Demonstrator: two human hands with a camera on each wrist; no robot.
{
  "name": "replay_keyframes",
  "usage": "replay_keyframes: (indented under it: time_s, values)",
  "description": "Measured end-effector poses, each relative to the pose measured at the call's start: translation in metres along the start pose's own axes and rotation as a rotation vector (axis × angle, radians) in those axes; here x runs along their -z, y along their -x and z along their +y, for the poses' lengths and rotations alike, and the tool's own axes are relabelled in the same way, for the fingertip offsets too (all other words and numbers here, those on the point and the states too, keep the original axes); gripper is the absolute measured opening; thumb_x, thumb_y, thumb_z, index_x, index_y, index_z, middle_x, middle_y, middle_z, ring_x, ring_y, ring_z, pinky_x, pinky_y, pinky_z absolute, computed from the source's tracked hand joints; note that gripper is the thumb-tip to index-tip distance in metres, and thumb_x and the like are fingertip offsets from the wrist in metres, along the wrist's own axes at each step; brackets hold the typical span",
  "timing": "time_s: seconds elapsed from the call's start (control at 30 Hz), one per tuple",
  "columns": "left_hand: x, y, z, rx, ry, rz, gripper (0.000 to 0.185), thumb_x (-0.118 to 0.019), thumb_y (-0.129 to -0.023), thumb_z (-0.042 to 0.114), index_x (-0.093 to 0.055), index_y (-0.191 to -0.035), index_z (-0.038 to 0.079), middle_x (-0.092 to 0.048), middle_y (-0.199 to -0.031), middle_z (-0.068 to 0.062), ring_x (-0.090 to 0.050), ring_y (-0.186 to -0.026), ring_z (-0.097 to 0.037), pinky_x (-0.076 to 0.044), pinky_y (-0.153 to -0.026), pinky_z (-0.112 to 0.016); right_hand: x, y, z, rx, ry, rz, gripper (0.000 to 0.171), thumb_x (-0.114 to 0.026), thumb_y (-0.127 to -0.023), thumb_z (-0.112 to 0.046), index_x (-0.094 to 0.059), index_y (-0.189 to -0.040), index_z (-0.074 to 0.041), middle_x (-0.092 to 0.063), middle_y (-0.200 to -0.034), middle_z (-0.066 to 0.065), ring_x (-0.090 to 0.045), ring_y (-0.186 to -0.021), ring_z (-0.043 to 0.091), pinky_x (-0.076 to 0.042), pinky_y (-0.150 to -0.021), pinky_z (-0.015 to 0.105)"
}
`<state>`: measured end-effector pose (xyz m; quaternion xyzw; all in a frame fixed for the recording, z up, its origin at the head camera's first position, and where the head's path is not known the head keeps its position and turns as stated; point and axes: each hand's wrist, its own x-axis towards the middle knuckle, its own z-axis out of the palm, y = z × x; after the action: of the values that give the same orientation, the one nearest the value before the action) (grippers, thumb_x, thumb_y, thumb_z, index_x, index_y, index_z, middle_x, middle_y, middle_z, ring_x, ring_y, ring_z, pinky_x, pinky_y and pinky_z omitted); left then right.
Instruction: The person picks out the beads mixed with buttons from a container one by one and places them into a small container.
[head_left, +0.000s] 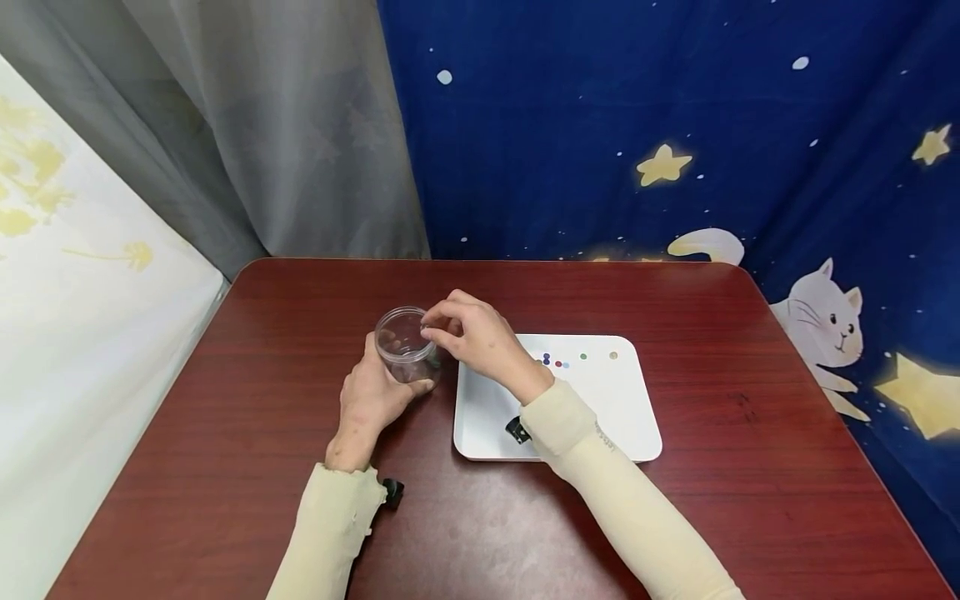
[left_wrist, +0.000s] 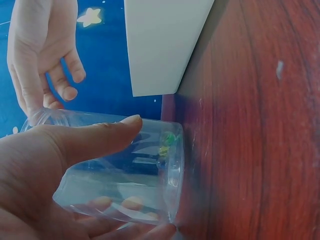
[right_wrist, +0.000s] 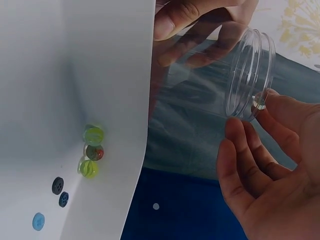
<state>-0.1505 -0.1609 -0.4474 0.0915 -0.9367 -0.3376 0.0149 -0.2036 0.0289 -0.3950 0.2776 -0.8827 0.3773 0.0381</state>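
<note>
— Two cream sleeves (head_left: 637,492) reach in from the bottom edge, over a reddish wood-grain table (head_left: 465,533). What's the left hand doing?

— The left hand (head_left: 375,396) is wrapped around a clear screw-neck jar (head_left: 408,358), thumb lying along its wall.

— And the right hand?

— The right hand (head_left: 476,337) is at the jar's mouth, thumb and forefinger pinching what looks like a clear glass marble (right_wrist: 258,102) at the rim. Its other fingers are loosely bent outside.

— Anything inside the jar?

— Green and yellow glassy pieces (left_wrist: 170,137) near the base; I can't tell how many.

— Where's the jar?

— Roughly upright, just left of a white tray (head_left: 622,408).

— What's in that?

— Three patterned marbles (right_wrist: 94,135) in a row, two yellow-green with a reddish one between. Near them are two dark buttons (right_wrist: 58,185) and a light blue button (right_wrist: 38,221). Farther right lie a green piece (head_left: 583,357) and a tan piece (head_left: 613,356), too small to identify.

— Behind the table?

— A gray curtain (head_left: 300,125) beside a starry blue curtain (head_left: 525,125).
</note>
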Motion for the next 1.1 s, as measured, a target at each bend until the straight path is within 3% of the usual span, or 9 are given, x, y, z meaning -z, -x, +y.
replay_keyframes:
  time_s: [0.43,0.63,0.9,1.1]
  values:
    - [-0.001,0.002,-0.004,0.006,0.007,-0.008,0.104,-0.092,-0.075,0.041,-0.032,-0.154,0.011,-0.067,-0.134,-0.025,-0.066,-0.116,-0.049,-0.050,-0.095,-0.061,0.001,0.005,0.001,-0.006,-0.006,-0.011,0.018,-0.074,-0.099,-0.033,-0.076,-0.113,-0.022,-0.065,-0.098,-0.009,-0.062,-0.083,0.006,-0.050,-0.070,0.026]
    - [-0.001,0.000,-0.003,-0.010,0.010,0.005,0.104,-0.094,-0.074,0.039,-0.033,-0.154,0.011,-0.068,-0.133,-0.024,-0.067,-0.115,-0.049,-0.051,-0.095,-0.061,0.012,0.008,0.008,-0.008,-0.012,0.026,0.018,-0.065,-0.104,-0.034,-0.076,-0.111,-0.022,-0.066,-0.098,-0.008,-0.062,-0.084,0.008,-0.051,-0.074,0.028]
    - [-0.001,0.001,-0.004,-0.010,0.011,0.009,0.101,-0.093,-0.075,0.038,-0.034,-0.153,0.012,-0.069,-0.132,-0.023,-0.067,-0.115,-0.048,-0.051,-0.095,-0.061,0.031,0.015,0.023,-0.058,-0.040,0.016,0.023,-0.060,-0.107,-0.032,-0.077,-0.114,-0.018,-0.072,-0.107,-0.004,-0.068,-0.095,0.012,-0.056,-0.088,0.032]
    - [-0.002,0.001,-0.004,-0.006,0.016,0.011,0.098,-0.093,-0.075,0.039,-0.036,-0.151,0.014,-0.069,-0.133,-0.022,-0.067,-0.116,-0.048,-0.049,-0.095,-0.062,0.043,0.021,0.033,-0.117,-0.103,0.008,0.024,-0.057,-0.109,-0.029,-0.076,-0.116,-0.016,-0.074,-0.111,0.002,-0.073,-0.094,0.020,-0.059,-0.086,0.035]
